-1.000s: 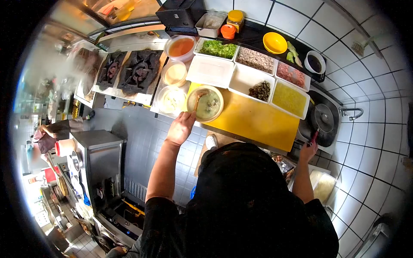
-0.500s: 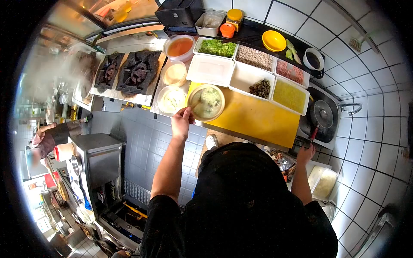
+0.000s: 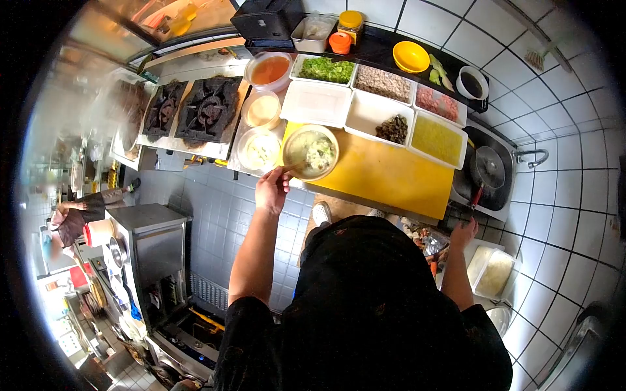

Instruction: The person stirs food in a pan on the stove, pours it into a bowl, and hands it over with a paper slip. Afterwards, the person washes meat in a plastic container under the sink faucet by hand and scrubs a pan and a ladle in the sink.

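My left hand (image 3: 272, 189) is closed on the handle of a brown spoon (image 3: 295, 167), at the near left rim of a round bowl (image 3: 336, 166). The spoon's head dips into the pale filling with green bits (image 3: 319, 153), which hides its shape. Over by the sink, my right hand (image 3: 464, 233) has its fingers curled at the end of the red handle of a round wire strainer (image 3: 488, 167). The strainer's mesh is over the sink basin. The bowl sits on the left end of a yellow cutting board (image 3: 391, 179).
Behind the board stand white trays of chopped greens (image 3: 326, 70), minced meat (image 3: 383, 85), dark pieces (image 3: 394, 129) and yellow liquid (image 3: 437, 140). Tubs with orange sauce (image 3: 270, 69) and pale contents (image 3: 262, 111) line the left, beside a burner stove (image 3: 208, 112). Another person (image 3: 75, 218) is far left.
The spoon has shifted in the bowl, and the filling lies lower and more to the right. My left hand has moved slightly left and down. The right hand has hardly moved.
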The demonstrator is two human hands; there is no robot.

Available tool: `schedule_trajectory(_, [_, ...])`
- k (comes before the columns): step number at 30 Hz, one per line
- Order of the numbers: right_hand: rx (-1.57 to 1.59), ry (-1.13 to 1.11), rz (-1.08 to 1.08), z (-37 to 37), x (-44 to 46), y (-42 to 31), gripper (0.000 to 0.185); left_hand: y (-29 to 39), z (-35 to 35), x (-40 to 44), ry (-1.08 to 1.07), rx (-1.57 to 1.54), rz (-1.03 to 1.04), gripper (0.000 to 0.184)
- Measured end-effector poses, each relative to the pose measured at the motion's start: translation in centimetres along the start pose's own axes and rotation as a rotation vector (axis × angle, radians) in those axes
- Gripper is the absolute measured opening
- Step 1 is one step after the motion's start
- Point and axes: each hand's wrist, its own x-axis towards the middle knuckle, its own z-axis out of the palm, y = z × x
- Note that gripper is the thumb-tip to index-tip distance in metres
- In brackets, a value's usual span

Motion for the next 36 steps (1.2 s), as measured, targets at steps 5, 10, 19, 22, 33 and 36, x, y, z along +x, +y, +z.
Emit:
schedule_trajectory(5, [0.044, 0.009, 0.025, 0.1, -0.2, -0.2, 0.056, 1.1, -0.3, -2.0, 0.048, 0.039, 0.171, 0.018])
schedule_trajectory(10, [0.019, 0.02, -0.076, 1.4, -0.3, 1.7, 0.057, 1.9, 0.4, -4.4, -0.04, 0.519, 0.463, 0.025])
schedule_trajectory(19, [0.052, 0.104, -0.104, 0.1, 0.0, -1.2, 0.055, 4.6, 2.8, -4.9, -0.413, 1.738, 1.223, 0.033])
schedule_trajectory(22, [0.062, 0.084, -0.081, -0.1, 0.3, -1.7, 0.054, 4.5, 1.7, -2.7, -0.464, 1.834, 1.204, 0.036])
schedule_trajectory(33, [0.042, 0.083, -0.057, -0.6, -1.1, -0.8, 0.054, 4.3, 0.4, -1.2, -0.216, 1.269, 1.064, 0.018])
schedule_trajectory(36, [0.019, 0.083, -0.08, -0.4, -1.2, -0.1, 0.053, 5.7, 0.4, -1.0, -0.02, 0.98, 0.306, 0.019])
